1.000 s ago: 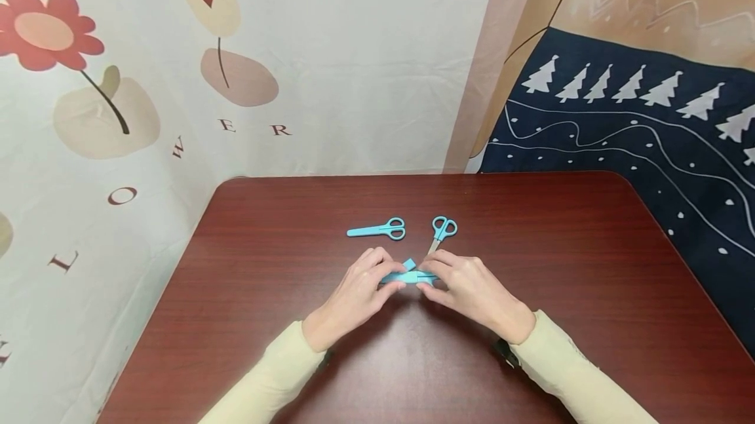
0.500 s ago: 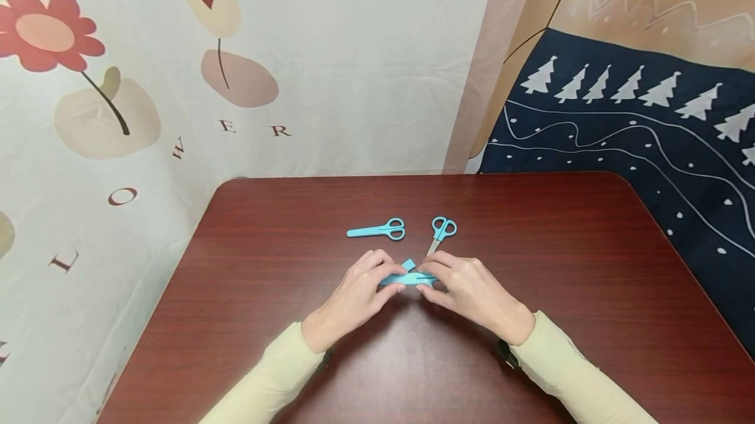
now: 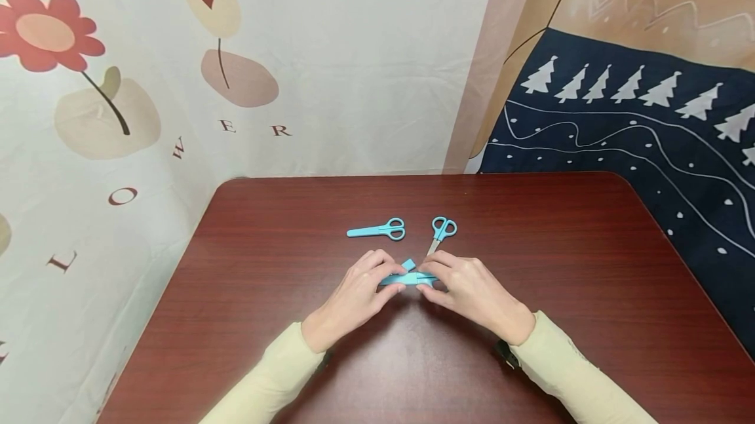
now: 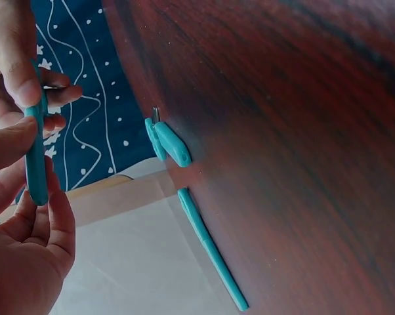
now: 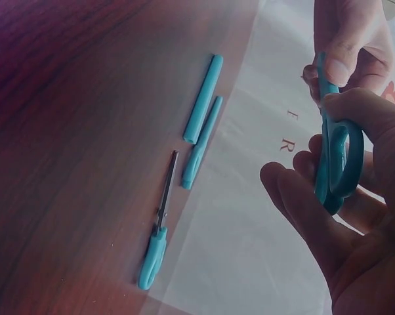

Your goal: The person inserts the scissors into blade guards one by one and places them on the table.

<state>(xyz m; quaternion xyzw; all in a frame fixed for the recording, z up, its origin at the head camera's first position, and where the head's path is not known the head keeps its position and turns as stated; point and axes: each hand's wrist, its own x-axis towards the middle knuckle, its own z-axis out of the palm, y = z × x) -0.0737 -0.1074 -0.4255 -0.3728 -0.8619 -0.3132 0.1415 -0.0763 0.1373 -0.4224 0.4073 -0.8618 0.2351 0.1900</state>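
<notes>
Both hands hold one pair of light-blue scissors [image 3: 411, 278] with a blue sheath over the blades, level above the table. My left hand [image 3: 361, 283] pinches the sheathed blade end between thumb and fingers. At the handle end, my right hand [image 3: 468, 286] pinches with thumb and fingers; a finger loop shows beside its thumb in the right wrist view. Just beyond lies a loose blue sheath [image 5: 204, 98], mostly hidden by the hands in the head view. Unsheathed scissors [image 3: 442, 231] with bare metal blades lie past the right fingers.
A second sheathed pair of blue scissors [image 3: 375, 231] lies farther back on the left, loops toward the right. The dark red wooden table [image 3: 265, 247] has rounded far corners. Behind it hang a white flower-print cloth [image 3: 366, 70] and a navy tree-print cloth [image 3: 590, 122].
</notes>
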